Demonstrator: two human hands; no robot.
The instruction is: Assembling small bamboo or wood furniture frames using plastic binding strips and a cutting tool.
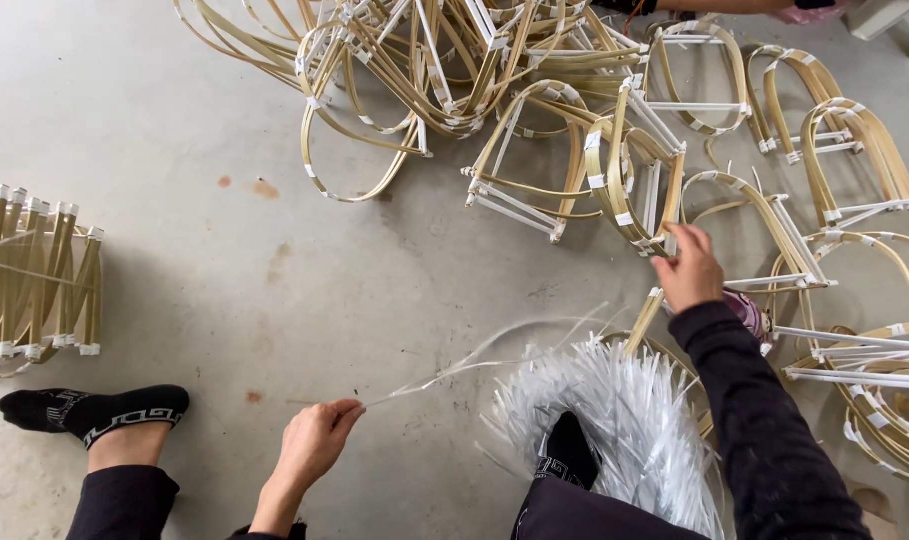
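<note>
White plastic strip (454, 365), thin and translucent, is pinched at its near end between thumb and fingertips of the left hand (314, 440), and runs right toward the bundle of white strips (624, 410) lying across the person's lap. The right hand (689, 270) reaches far and right with fingers closed on the lower edge of a bent bamboo frame (634, 180), which stands at the near edge of the heap of frames (424, 70) on the concrete floor (224, 260). Likely faults: the strip slips from the light pinch or snags in the bundle, or lifting the frame drags neighbouring interlocked frames with it.
</note>
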